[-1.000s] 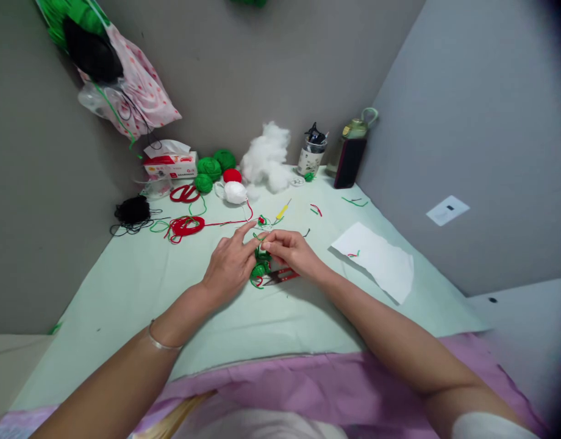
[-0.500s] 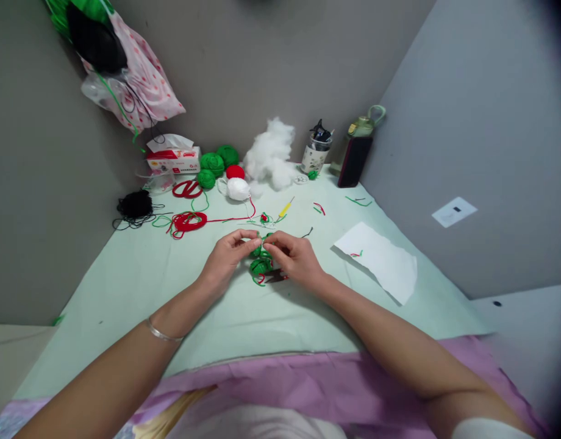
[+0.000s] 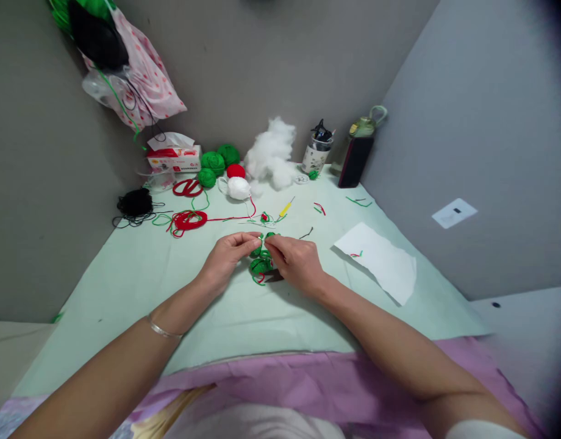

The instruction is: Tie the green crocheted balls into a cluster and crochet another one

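Note:
My left hand (image 3: 223, 259) is closed in a pinch, with a small green and white bit of yarn work showing at its fingertips. Close beside it, my right hand (image 3: 299, 262) is also pinched shut; its fingers hide what they hold. Just beneath the fingertips, green crocheted pieces (image 3: 261, 266) with dark strands and a loose red yarn end rest on the table. Dark thread snips (image 3: 274, 276) lie partly under my right hand. Beyond the hands are a small red and green crocheted piece (image 3: 264, 217) and a yellow-handled crochet hook (image 3: 286, 208).
Green yarn balls (image 3: 213, 163), white yarn (image 3: 239, 188), red yarn (image 3: 189, 220), black yarn (image 3: 135, 202) and white stuffing (image 3: 271, 152) sit toward the back. A tissue box (image 3: 175, 160), pen cup (image 3: 316, 153), phone (image 3: 355, 162) and bottle (image 3: 363, 126) line the wall. White paper (image 3: 381, 262) lies right.
My right hand has turned slightly, its fingers curling in more, and covers more of the snips. My left hand stays almost in place.

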The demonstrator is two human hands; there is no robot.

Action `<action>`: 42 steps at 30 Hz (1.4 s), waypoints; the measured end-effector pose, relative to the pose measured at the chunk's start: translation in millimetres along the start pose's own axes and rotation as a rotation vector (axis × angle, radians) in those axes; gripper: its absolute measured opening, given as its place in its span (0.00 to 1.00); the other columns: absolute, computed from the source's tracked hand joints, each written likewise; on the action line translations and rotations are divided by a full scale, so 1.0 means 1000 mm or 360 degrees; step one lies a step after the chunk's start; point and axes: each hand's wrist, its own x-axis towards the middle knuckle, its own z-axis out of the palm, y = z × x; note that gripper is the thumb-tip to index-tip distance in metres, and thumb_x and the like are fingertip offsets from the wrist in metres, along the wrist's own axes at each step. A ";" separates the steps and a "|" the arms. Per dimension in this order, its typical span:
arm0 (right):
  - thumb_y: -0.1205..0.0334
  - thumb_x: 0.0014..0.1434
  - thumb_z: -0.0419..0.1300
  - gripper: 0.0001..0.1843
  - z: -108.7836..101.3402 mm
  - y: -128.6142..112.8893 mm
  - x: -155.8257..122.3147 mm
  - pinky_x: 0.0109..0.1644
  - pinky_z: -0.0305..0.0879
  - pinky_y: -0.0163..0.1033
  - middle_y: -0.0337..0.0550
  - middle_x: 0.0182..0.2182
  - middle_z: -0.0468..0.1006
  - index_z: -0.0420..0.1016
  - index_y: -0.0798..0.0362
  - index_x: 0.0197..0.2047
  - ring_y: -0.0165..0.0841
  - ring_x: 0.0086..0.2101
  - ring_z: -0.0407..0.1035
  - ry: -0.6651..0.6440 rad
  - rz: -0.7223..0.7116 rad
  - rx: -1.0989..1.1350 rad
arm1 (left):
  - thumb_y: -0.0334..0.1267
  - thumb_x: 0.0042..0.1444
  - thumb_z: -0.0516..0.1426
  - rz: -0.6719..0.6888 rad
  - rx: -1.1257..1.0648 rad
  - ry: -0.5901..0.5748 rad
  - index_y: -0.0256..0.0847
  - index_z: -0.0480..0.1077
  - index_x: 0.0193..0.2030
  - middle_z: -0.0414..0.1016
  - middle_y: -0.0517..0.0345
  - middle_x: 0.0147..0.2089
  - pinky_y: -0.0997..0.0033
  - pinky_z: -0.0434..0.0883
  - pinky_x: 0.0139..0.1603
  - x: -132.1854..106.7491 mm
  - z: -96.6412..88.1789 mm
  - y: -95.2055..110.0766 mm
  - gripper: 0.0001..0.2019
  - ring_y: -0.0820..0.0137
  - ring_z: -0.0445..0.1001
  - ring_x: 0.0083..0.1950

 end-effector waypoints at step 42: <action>0.61 0.71 0.55 0.11 0.004 0.006 -0.003 0.31 0.54 0.33 0.38 0.27 0.82 0.77 0.50 0.39 0.28 0.25 0.69 0.0125 -0.0138 -0.0067 | 0.43 0.47 0.70 -0.0096 -0.0095 -0.0085 0.37 0.76 0.29 0.66 0.62 0.24 0.73 0.58 0.31 -0.001 0.002 0.001 0.12 0.75 0.61 0.28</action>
